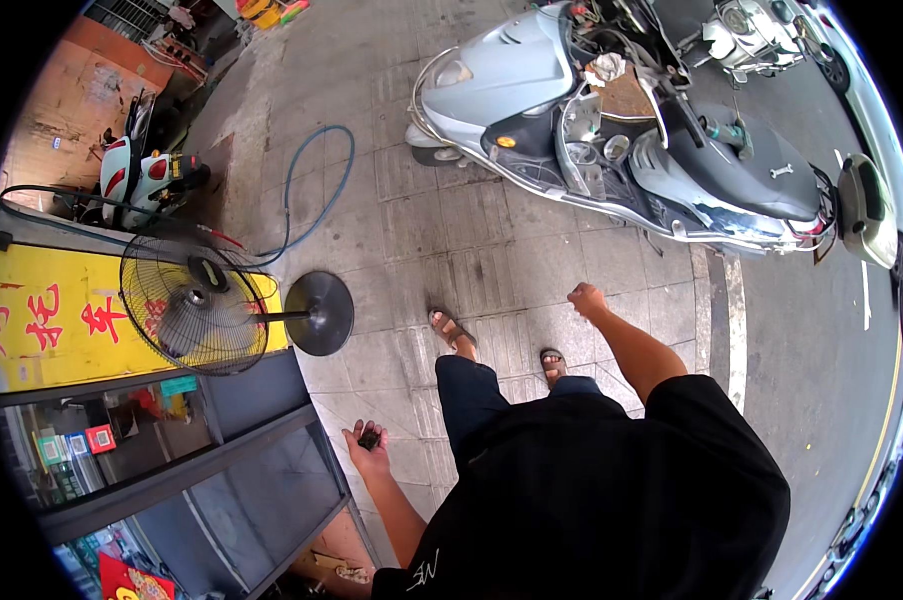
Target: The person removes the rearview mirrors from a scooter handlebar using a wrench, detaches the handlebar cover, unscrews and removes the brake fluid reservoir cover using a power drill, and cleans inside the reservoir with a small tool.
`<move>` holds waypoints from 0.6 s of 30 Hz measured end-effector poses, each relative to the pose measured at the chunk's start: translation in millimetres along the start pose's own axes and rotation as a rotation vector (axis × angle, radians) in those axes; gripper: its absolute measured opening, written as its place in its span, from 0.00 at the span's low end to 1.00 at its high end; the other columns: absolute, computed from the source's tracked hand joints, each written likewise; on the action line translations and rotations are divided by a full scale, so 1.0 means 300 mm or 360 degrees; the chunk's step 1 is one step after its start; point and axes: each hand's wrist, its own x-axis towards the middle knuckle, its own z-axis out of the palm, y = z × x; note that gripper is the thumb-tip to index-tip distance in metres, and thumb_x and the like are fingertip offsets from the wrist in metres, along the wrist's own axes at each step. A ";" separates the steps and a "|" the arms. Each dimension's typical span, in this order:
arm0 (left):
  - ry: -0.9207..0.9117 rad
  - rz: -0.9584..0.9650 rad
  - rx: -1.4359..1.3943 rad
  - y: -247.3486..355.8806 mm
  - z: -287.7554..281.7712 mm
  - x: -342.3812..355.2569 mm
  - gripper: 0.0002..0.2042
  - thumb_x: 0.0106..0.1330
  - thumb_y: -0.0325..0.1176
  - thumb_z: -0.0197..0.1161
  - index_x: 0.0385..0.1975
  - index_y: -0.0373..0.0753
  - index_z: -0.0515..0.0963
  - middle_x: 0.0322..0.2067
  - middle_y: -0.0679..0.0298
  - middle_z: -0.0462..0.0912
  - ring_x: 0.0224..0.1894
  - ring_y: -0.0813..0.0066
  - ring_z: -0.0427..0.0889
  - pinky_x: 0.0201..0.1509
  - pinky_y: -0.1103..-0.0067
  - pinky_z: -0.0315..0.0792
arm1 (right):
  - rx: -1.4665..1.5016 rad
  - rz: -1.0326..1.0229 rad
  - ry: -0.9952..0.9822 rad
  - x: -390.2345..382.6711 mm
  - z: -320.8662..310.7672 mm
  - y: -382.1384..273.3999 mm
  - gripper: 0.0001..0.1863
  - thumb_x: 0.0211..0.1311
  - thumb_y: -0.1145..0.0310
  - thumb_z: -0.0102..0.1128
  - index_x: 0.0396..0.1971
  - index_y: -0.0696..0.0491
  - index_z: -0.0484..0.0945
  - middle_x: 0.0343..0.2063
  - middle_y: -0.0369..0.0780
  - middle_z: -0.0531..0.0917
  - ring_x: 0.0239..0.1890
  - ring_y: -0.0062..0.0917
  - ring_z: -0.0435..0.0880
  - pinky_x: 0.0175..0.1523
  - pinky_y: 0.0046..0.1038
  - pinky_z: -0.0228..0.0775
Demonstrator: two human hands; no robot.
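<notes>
My left hand (370, 450) is palm up at the lower left, its fingers partly curled round a small dark object (370, 439) whose kind I cannot make out. My right hand (588, 299) hangs over the pavement with its fingers folded in; whatever it may hold is hidden. Ahead of it stands a silver scooter (512, 70) with its front and handlebar panels taken off, showing wires and inner parts. On its black seat (742, 165) lie a teal-handled tool (727, 133) and a small metal piece (781, 170).
At the left are a black standing fan (197, 300) with a round base (322, 313), a glass-fronted cabinet (252, 490) and a yellow sign (52, 320). A blue hose (292, 190) loops across the tiles. Another scooter (137, 180) stands beyond; a road (812, 350) runs along the right.
</notes>
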 end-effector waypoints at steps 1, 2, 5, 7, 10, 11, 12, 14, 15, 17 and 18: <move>-0.0044 -0.0055 -0.0164 0.017 0.008 0.078 0.24 0.68 0.57 0.53 0.42 0.38 0.73 0.34 0.58 0.77 0.33 0.65 0.76 0.41 0.69 0.75 | 0.0129 0.0017 -0.0122 0.008 0.028 -0.083 0.15 0.52 0.61 0.60 0.33 0.56 0.79 0.22 0.40 0.83 0.22 0.25 0.82 0.27 0.29 0.76; -0.0039 -0.0059 -0.0173 0.028 0.034 0.150 0.24 0.68 0.57 0.53 0.42 0.38 0.73 0.34 0.58 0.77 0.33 0.65 0.76 0.41 0.69 0.75 | 0.0255 0.0043 -0.0248 -0.005 0.060 -0.158 0.14 0.52 0.62 0.61 0.33 0.57 0.79 0.22 0.39 0.82 0.21 0.23 0.81 0.25 0.27 0.75; -0.0205 -0.0302 -0.0265 0.089 0.239 0.299 0.24 0.68 0.55 0.52 0.42 0.36 0.73 0.34 0.57 0.78 0.33 0.64 0.77 0.42 0.67 0.76 | 0.0252 -0.0096 -0.0324 -0.033 0.096 -0.310 0.14 0.52 0.62 0.62 0.32 0.57 0.79 0.22 0.39 0.82 0.22 0.23 0.82 0.26 0.27 0.76; -0.0386 -0.0412 -0.0109 0.177 0.468 0.348 0.23 0.69 0.54 0.52 0.43 0.35 0.72 0.33 0.56 0.78 0.33 0.64 0.78 0.41 0.67 0.77 | 0.0081 -0.0087 -0.0365 -0.016 0.076 -0.411 0.13 0.52 0.62 0.61 0.31 0.57 0.79 0.22 0.40 0.82 0.23 0.23 0.82 0.26 0.27 0.76; -0.0712 -0.0226 0.0451 0.379 0.823 0.354 0.20 0.70 0.49 0.52 0.46 0.35 0.72 0.33 0.57 0.79 0.31 0.69 0.78 0.38 0.71 0.78 | 0.0267 -0.0131 -0.0357 0.025 0.014 -0.618 0.11 0.53 0.63 0.60 0.30 0.56 0.80 0.21 0.39 0.82 0.22 0.22 0.82 0.25 0.26 0.75; -0.0829 -0.0065 0.0653 0.447 0.933 0.365 0.19 0.71 0.47 0.52 0.45 0.34 0.72 0.33 0.58 0.79 0.31 0.71 0.78 0.37 0.73 0.78 | 0.0288 -0.0164 -0.0322 0.048 -0.010 -0.674 0.11 0.54 0.63 0.60 0.31 0.56 0.80 0.20 0.39 0.82 0.21 0.22 0.82 0.25 0.26 0.74; -0.0893 0.0084 0.0755 0.503 1.017 0.410 0.19 0.71 0.46 0.52 0.45 0.34 0.73 0.32 0.59 0.78 0.30 0.74 0.78 0.35 0.76 0.77 | 0.0308 -0.0196 -0.0293 0.087 -0.039 -0.735 0.11 0.54 0.63 0.59 0.31 0.56 0.80 0.20 0.39 0.82 0.21 0.22 0.81 0.24 0.26 0.73; -0.0958 0.0282 0.0860 0.618 1.198 0.468 0.19 0.71 0.47 0.51 0.46 0.35 0.73 0.33 0.61 0.78 0.31 0.75 0.78 0.35 0.76 0.75 | 0.0389 -0.0216 -0.0129 0.152 -0.066 -0.821 0.12 0.56 0.62 0.57 0.31 0.56 0.80 0.20 0.38 0.82 0.19 0.21 0.80 0.24 0.24 0.71; -0.0942 0.0280 0.0810 0.668 1.274 0.508 0.19 0.72 0.47 0.51 0.47 0.35 0.74 0.34 0.61 0.78 0.32 0.74 0.78 0.37 0.76 0.75 | 0.0460 -0.0135 -0.0106 0.181 -0.074 -0.873 0.12 0.56 0.62 0.57 0.30 0.56 0.80 0.20 0.39 0.82 0.19 0.21 0.80 0.24 0.24 0.71; -0.0872 0.0250 0.0856 0.738 1.324 0.616 0.20 0.71 0.47 0.51 0.47 0.35 0.74 0.34 0.61 0.78 0.32 0.74 0.78 0.37 0.75 0.75 | 0.0538 -0.0039 -0.0090 0.222 -0.056 -0.945 0.12 0.55 0.62 0.57 0.29 0.56 0.80 0.19 0.39 0.82 0.18 0.21 0.80 0.24 0.24 0.71; -0.0818 0.0237 0.0864 0.753 1.380 0.684 0.20 0.71 0.47 0.51 0.48 0.34 0.73 0.34 0.61 0.78 0.33 0.73 0.78 0.38 0.75 0.76 | 0.0530 0.0050 -0.0038 0.270 -0.034 -0.938 0.12 0.55 0.62 0.57 0.28 0.56 0.80 0.18 0.39 0.82 0.18 0.21 0.80 0.24 0.24 0.71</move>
